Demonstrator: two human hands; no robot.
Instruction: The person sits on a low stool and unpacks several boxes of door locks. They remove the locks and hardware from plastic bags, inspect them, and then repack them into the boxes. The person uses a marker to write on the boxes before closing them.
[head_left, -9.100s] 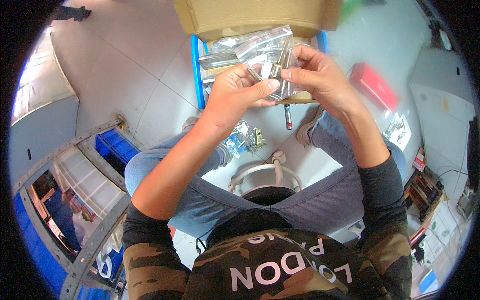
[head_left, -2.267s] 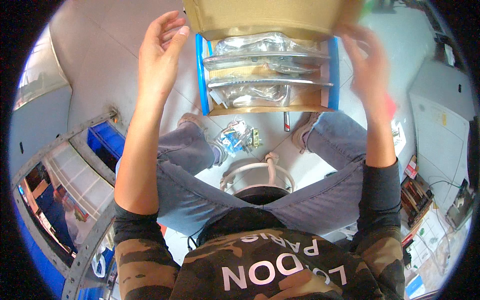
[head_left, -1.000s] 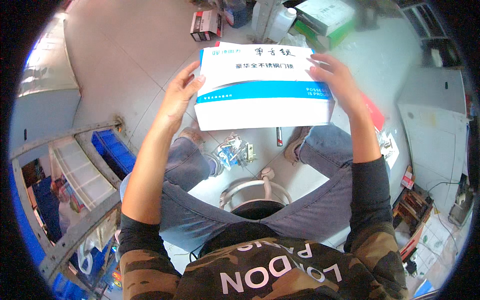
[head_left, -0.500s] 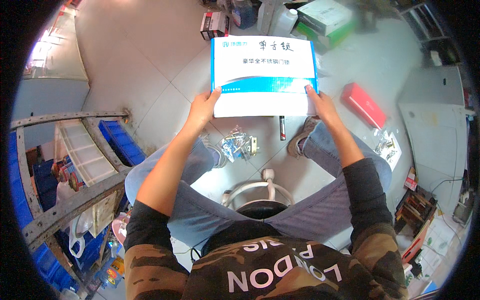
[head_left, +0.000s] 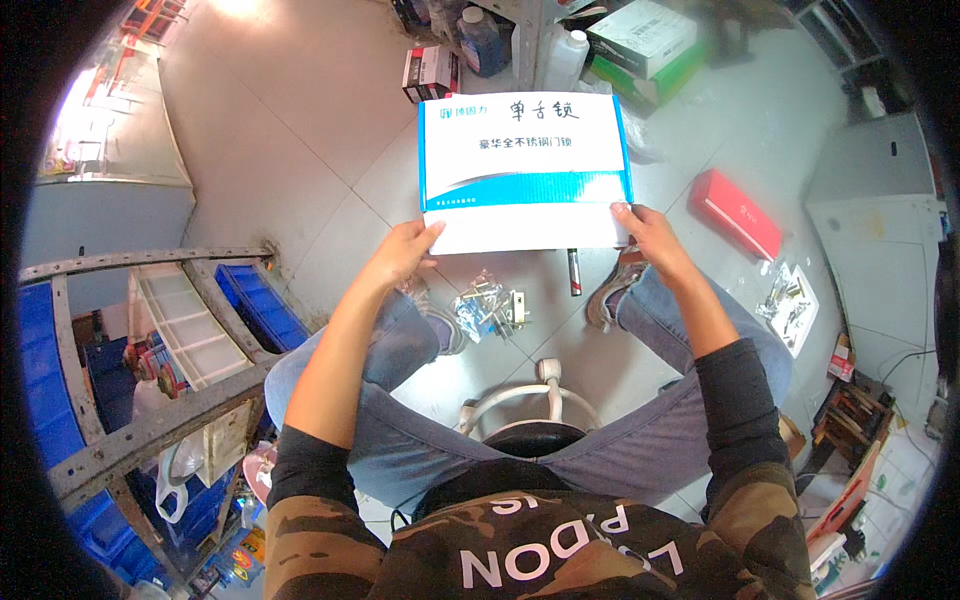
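A closed white cardboard box [head_left: 523, 170] with blue bands lies level in front of me, above the floor. My left hand [head_left: 405, 250] is closed on its near left corner, thumb on top. My right hand [head_left: 645, 238] grips the near right corner, also with the thumb over the white flap. Just below the box, between my feet, lie a heap of bagged small metal hardware [head_left: 485, 305] and a dark marker-like tube [head_left: 573, 272]. What is inside the box is hidden.
A red box [head_left: 735, 213] and a white sheet with metal parts [head_left: 790, 310] lie at right. A metal rack [head_left: 105, 445] with blue and white bins stands at left. Bottles [head_left: 568, 60] and boxes [head_left: 640, 45] sit at the back. A stool base [head_left: 548, 375] is beneath me.
The earlier bag of parts left my hands and the box lid was folded shut. My hands slid from the sides to the near corners, and the box sits slightly lower in view.
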